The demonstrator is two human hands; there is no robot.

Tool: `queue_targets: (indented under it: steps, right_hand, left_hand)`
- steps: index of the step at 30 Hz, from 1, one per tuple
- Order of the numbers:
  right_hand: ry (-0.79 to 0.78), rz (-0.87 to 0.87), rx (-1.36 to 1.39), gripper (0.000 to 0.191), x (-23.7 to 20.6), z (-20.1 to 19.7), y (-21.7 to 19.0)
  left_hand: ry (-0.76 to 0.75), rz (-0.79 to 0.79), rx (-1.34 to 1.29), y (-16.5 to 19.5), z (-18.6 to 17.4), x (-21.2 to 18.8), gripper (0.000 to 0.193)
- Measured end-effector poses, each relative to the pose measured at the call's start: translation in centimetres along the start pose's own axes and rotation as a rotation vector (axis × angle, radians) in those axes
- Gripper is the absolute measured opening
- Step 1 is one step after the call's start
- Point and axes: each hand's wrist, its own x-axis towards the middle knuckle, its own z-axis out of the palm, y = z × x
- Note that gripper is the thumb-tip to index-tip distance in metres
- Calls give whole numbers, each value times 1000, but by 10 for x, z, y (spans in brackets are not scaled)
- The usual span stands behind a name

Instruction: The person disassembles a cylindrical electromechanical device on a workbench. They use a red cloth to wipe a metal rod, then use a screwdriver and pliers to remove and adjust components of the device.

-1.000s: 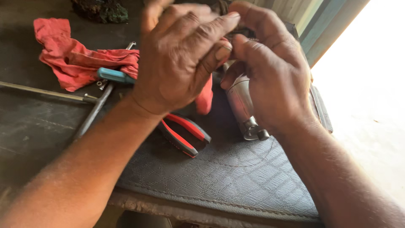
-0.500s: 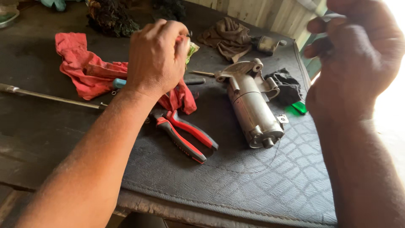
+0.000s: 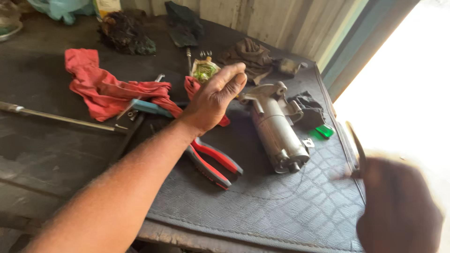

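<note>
Nearest, the right hand (image 3: 398,206) is a blur at the mat's edge; whether it grips anything I cannot tell. Swinging back unseen, it could knock the starter motor (image 3: 277,131) lying on the bench (image 3: 47,154). The left hand (image 3: 216,99) hovers loosely curled, empty, above red-handled pliers (image 3: 213,161), beside the motor.

A red rag (image 3: 105,89) lies crumpled to the left of the raised hand, a blue-handled tool (image 3: 147,107) resting against its lower edge. A long metal rod (image 3: 61,118) stretches farther left across the dark bench (image 3: 42,150). Just below the wrist sit red-handled pliers (image 3: 213,161) on a textured grey mat (image 3: 262,206). Beyond the fingers, a brown cloth (image 3: 248,52) and a small green packet (image 3: 205,71) rest near the corrugated wall (image 3: 276,18). A small green piece (image 3: 324,131) lies well to the right.
</note>
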Motion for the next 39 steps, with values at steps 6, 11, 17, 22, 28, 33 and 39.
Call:
queue_targets:
  steps: [6, 11, 17, 22, 28, 33, 39]
  right_hand:
    - [-197, 597, 484, 14, -75, 23, 14]
    - [-357, 464, 367, 17, -62, 21, 11]
    - [-546, 634, 264, 22, -43, 8, -18]
    - [-667, 778, 222, 25, -28, 4, -32]
    - [-723, 835, 203, 26, -16, -1, -44]
    - [-726, 859, 210, 26, -16, 2, -41]
    - [-635, 748, 233, 23, -21, 4, -44]
  left_hand:
    - [-160, -122, -134, 0, 4, -2, 88]
    - [-230, -122, 103, 1, 7, -3, 92]
    - [-237, -76, 264, 3, 7, -3, 89]
    - [-233, -45, 299, 3, 7, -4, 86]
    - [-234, -58, 309, 3, 7, -3, 86]
    - [-239, -51, 337, 3, 6, -4, 85]
    - [-244, -121, 271, 3, 6, -3, 86]
